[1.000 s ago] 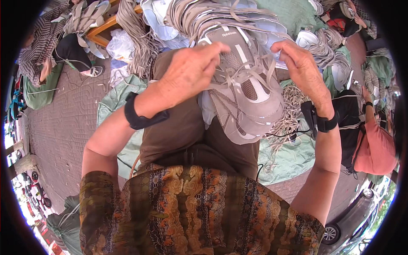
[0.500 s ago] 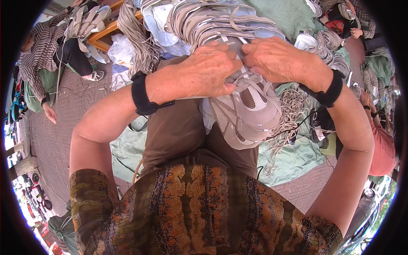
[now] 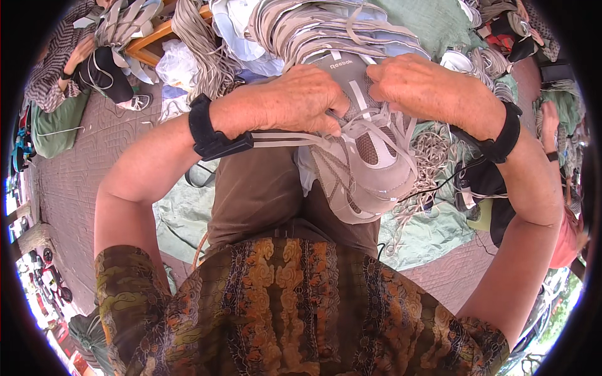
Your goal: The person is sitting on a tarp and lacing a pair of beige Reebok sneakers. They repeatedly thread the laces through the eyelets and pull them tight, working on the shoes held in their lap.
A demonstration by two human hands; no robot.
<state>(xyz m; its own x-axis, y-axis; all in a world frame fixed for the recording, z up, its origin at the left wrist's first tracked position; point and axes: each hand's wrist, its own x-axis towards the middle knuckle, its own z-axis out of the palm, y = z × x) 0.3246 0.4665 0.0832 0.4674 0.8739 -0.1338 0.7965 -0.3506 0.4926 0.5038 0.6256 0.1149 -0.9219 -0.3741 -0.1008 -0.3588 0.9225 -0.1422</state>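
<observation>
While a grey shoe (image 3: 367, 160) is propped on the lap, its laces (image 3: 376, 119) are worked by both hands.

The left hand (image 3: 291, 100) is curled shut, with its fingertips pinched on the laces at the shoe's inner side; a flat pale strap (image 3: 282, 139) is seen running under it toward a black wristband (image 3: 210, 131). The right hand (image 3: 426, 88) is closed over the shoe's upper end, just beside the left, fingers pressed down onto the tongue. The shoe is held toe toward the body, above brown trousers (image 3: 254, 194). Behind it a heap of pale shoe uppers (image 3: 313, 25) is piled, and green cloth (image 3: 426, 225) is spread beneath. Another person (image 3: 69, 62) is seated at far left.
</observation>
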